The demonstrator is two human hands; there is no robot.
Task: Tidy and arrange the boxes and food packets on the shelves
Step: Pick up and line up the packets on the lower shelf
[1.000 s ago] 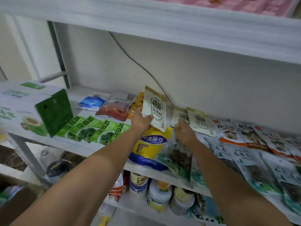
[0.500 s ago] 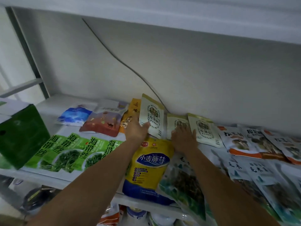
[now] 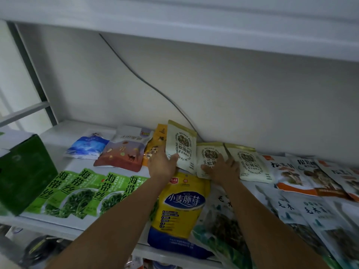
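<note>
Three cream mushroom-seasoning packets lean along the back of the white shelf. My left hand holds the leftmost cream packet by its lower left corner, thumb on its front, and the packet stands upright against the wall. With its fingers spread flat, my right hand presses on the middle cream packet. The third cream packet lies just right of that hand. A yellow and blue bag lies on the shelf below both hands.
A green box stands at the left shelf edge. Several green kelp packets lie in a row at the front. Blue, brown and orange snack packets lie behind them. White mushroom and fungus packets cover the right side. A grey cable runs down the wall.
My left hand has lowered the cream packet until it stands against the wall beside the other two. My right hand stays on the middle packet. The view has shifted closer and right.
</note>
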